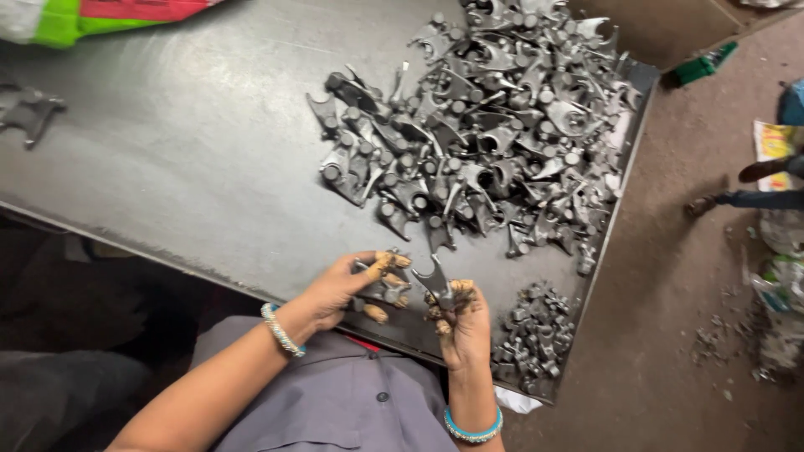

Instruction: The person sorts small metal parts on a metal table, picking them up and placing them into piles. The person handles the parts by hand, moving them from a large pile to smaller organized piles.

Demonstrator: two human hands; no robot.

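Here, the right hand [463, 322] is closed around the stem of a forked metal part [436, 283]. The part's two prongs stick up and out past the fingers, toward the table's far side. Fingertips look capped in worn, tan covers.

The left hand [352, 285] is curled narrowly around a second grey part [383, 291], pinched between thumb and fingers; its exact shape is partly hidden by the grip. The two hands sit just beside each other, the held pieces near but apart, over the near edge of the steel table [184, 159].

A beaded bracelet [280, 329] circles the left wrist, a blue bangle [473, 428] the right. Both forearms come up from a grey buttoned garment [352, 402].

Outward: just beside the right hand, on its right, lies a small cluster of short metal pieces [536, 335] near the table's corner. Beyond the hands, well across the tabletop, spreads a large heap of forked castings [486, 125], piled loosely against the right rim. A lone dark part [29, 113] rests at the table's left end. A green-and-red bundle [100, 15] shows at the top left.

Right of the table is dirt floor [670, 276], with a green tool [703, 63], scattered litter and a bit of another person's footwear [766, 167].
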